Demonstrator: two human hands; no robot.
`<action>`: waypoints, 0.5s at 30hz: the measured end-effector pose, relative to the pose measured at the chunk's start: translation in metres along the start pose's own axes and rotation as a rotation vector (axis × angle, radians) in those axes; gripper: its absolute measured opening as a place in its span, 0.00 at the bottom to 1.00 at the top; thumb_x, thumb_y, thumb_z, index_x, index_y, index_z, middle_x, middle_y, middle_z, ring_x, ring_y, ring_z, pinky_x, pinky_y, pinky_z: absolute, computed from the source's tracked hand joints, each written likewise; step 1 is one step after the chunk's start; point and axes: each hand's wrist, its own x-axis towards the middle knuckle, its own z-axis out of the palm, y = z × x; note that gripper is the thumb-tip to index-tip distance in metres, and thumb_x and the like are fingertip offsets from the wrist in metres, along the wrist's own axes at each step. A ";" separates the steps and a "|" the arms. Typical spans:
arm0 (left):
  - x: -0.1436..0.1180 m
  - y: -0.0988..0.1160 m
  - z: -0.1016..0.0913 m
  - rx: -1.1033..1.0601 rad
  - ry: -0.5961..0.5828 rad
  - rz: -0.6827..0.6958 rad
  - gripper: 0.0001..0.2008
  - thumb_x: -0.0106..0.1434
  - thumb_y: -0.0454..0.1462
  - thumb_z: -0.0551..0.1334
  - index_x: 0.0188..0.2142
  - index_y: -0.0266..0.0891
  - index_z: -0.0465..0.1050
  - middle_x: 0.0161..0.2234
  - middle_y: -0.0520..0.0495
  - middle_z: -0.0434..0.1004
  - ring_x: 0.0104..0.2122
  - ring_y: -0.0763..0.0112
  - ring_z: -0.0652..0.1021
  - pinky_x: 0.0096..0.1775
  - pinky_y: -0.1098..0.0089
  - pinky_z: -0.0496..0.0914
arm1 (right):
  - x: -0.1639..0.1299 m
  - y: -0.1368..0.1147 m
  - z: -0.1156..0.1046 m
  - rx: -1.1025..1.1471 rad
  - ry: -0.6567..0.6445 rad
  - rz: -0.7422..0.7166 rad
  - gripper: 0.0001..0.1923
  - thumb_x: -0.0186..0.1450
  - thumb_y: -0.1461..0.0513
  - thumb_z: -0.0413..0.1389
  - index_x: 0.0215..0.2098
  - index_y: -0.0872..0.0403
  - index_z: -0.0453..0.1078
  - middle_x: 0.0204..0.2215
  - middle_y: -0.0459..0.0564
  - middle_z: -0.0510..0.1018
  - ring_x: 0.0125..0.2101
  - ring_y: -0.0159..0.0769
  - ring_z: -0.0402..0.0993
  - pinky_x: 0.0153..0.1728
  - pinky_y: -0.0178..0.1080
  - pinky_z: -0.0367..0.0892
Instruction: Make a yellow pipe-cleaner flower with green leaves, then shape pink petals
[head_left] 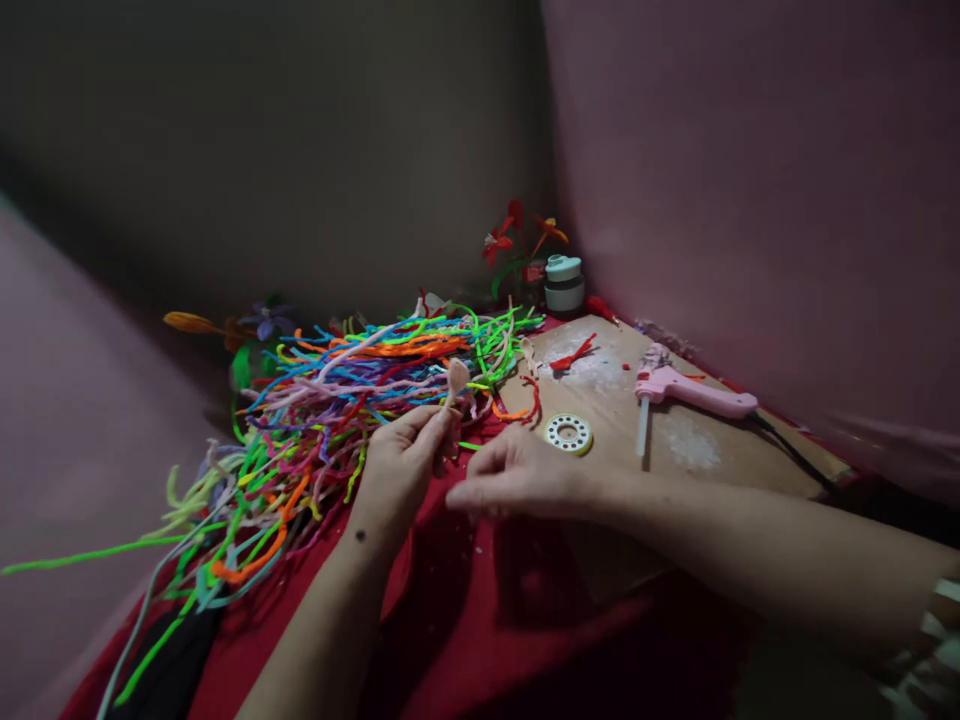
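Observation:
My left hand [405, 465] pinches a small pale peach petal made of pipe cleaner [458, 378], its rounded loop standing up above the fingertips. Just to the right, my right hand [517, 475] is closed with curled fingers, thumb pointing toward the left hand; whatever it may hold is hidden. Behind the left hand lies a big heap of many-coloured pipe cleaners [360, 370]. Close beyond the right hand rests a white round disc with a ring of holes [568, 434]. A short bent red and orange pipe cleaner [535, 398] lies near the disc.
A pink glue gun [697, 390] with a glue stick lies on the brown board [750, 455], its black cord trailing right. Red twisted pieces [574, 355] sit on the board. Behind stand a lidded jar [564, 287] and red pipe-cleaner flowers [514, 225]. Red cloth [450, 620] covers the front.

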 end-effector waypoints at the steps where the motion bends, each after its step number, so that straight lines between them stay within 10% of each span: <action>1: 0.007 0.004 0.003 -0.017 -0.069 -0.031 0.15 0.59 0.45 0.57 0.33 0.35 0.74 0.21 0.53 0.69 0.18 0.77 0.65 0.22 0.75 0.59 | -0.003 0.000 0.003 -0.033 -0.114 -0.015 0.18 0.57 0.53 0.58 0.19 0.59 0.69 0.15 0.42 0.67 0.16 0.23 0.58 0.18 0.29 0.53; 5: 0.037 0.015 0.036 0.102 -0.249 0.058 0.14 0.55 0.43 0.58 0.26 0.34 0.77 0.23 0.51 0.72 0.24 0.74 0.69 0.27 0.74 0.62 | -0.011 0.001 0.009 -0.097 -0.371 -0.106 0.17 0.56 0.54 0.60 0.18 0.59 0.68 0.15 0.40 0.65 0.17 0.21 0.57 0.18 0.28 0.51; 15: 0.117 0.007 0.104 0.344 -0.056 0.065 0.17 0.58 0.42 0.54 0.21 0.34 0.74 0.12 0.53 0.63 0.16 0.73 0.65 0.22 0.72 0.56 | -0.006 -0.002 -0.005 -0.161 -0.543 0.079 0.18 0.51 0.49 0.62 0.21 0.56 0.69 0.16 0.39 0.67 0.19 0.24 0.61 0.19 0.27 0.55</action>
